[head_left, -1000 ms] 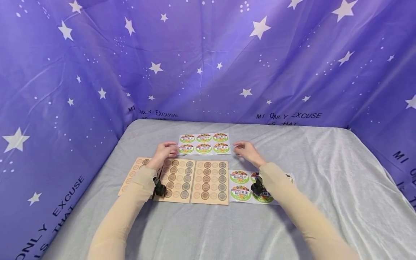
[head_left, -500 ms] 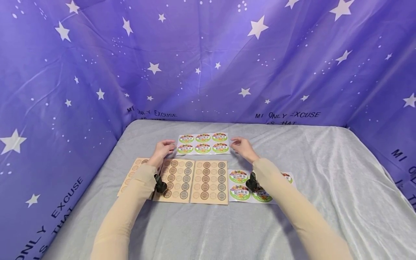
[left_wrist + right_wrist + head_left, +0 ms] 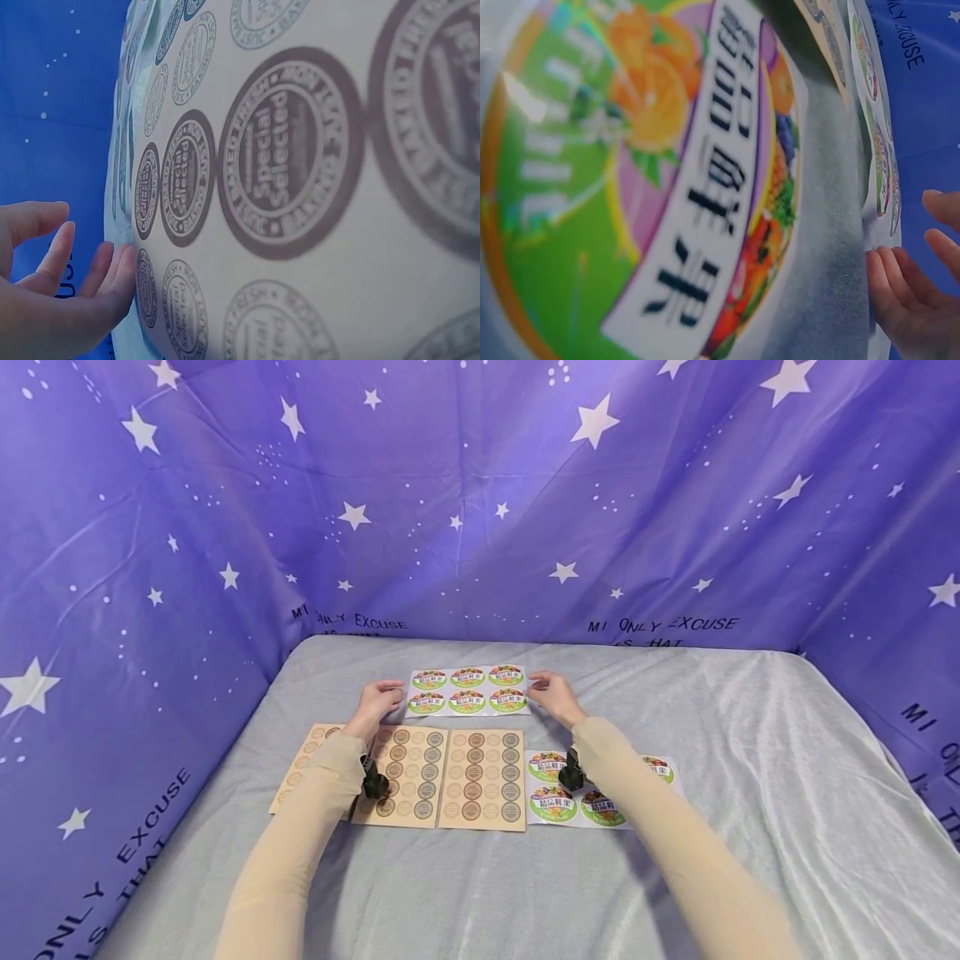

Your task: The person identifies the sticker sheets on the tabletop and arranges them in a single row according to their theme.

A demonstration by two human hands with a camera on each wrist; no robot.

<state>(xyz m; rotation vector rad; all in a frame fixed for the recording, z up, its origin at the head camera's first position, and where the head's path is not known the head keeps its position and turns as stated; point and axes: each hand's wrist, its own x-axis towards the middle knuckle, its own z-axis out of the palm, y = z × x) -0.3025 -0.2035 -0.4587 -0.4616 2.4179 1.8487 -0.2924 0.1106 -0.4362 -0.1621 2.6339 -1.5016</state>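
A white sheet of round fruit stickers [image 3: 468,691] lies flat toward the back of the table. My left hand [image 3: 377,706] is at its left edge, fingers relaxed and nothing gripped. At the opposite edge is my right hand [image 3: 557,697], its fingertips close to or touching the sheet; which of the two I cannot tell. Both wrist views show thumb and fingers spread apart. Below my left hand lie brown sheets of round "Special Selected" stickers [image 3: 482,781], one partly covered by my left forearm. Another fruit sticker sheet [image 3: 553,804] is partly hidden under my right forearm.
A grey cloth [image 3: 420,893] with wrinkles on its right side covers the table. Purple curtains [image 3: 465,568] with white stars surround the table's back and sides. The brown sheets and the front fruit sheet lie side by side in a row.
My right hand has moved left, closer to the right edge of the rear fruit sticker sheet. My left hand stays near its left edge. The sheets look unmoved apart from a slight camera shift.
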